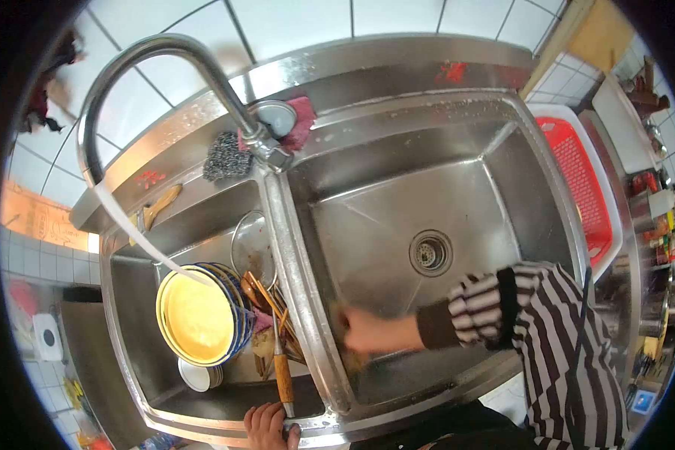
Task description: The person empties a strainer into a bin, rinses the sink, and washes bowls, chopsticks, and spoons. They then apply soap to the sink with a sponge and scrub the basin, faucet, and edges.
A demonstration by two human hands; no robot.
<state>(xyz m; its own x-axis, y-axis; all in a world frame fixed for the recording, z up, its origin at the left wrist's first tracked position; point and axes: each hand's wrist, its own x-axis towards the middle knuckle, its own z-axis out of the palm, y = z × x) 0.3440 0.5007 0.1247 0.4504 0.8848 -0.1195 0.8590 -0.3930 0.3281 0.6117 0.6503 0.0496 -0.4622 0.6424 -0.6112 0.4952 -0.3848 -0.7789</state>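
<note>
My left hand (268, 427) rests on the front rim of the steel double sink (416, 424), fingers bent over the edge and holding nothing. Beside it leans a utensil with a wooden handle (283, 381). Down in the right basin, my right hand (379, 332) is closed and blurred by motion against the basin's left wall. Yellowish-brown smears show around its fingers; I cannot tell what it holds. In the left basin, water from the faucet (180, 45) runs into a stack of yellow-lined bowls (195, 319). Chopsticks (274, 300) and other utensils lie beside them.
Small white dishes (195, 375) sit below the bowls, and a glass lid (252, 244) leans by the divider. A steel scrubber (227, 157), a pink cloth (300, 124) and a wooden-handled brush (157, 208) lie along the back ledge. At right stands a red basket (574, 165).
</note>
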